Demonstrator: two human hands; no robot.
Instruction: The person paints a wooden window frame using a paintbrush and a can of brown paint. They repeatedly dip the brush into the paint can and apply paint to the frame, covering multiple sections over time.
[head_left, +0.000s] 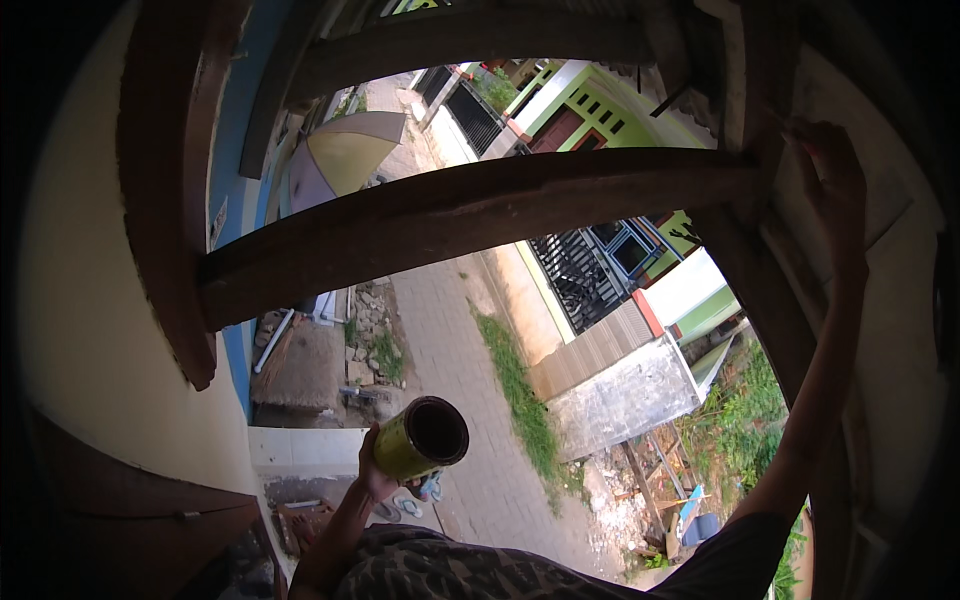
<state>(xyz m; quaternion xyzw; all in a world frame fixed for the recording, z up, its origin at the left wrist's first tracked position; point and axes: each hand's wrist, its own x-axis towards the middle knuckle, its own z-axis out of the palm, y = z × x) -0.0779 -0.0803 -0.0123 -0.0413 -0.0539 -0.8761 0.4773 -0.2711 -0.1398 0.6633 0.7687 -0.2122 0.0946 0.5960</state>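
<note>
My left hand (377, 472) grips an open cylindrical can (401, 448) from its side, with the dark mouth facing up toward me. The inside is dark and its contents cannot be made out. High on the right, my right hand (829, 165) is raised to a dark wooden beam (772, 97), its fingertips close to the wood. Shadow hides whether those fingers hold anything. A brown wooden crossbeam (480, 199) spans the view and meets that beam just left of my right hand.
A thick brown beam (161, 165) runs along the cream wall (82, 285) at left. Below lie a paved lane (442, 337), a grass strip (514, 382) and sandals (409, 506). An umbrella (356, 150) stands beyond the crossbeam. Across the lane are a metal gate (581, 277) and rubble (611, 517).
</note>
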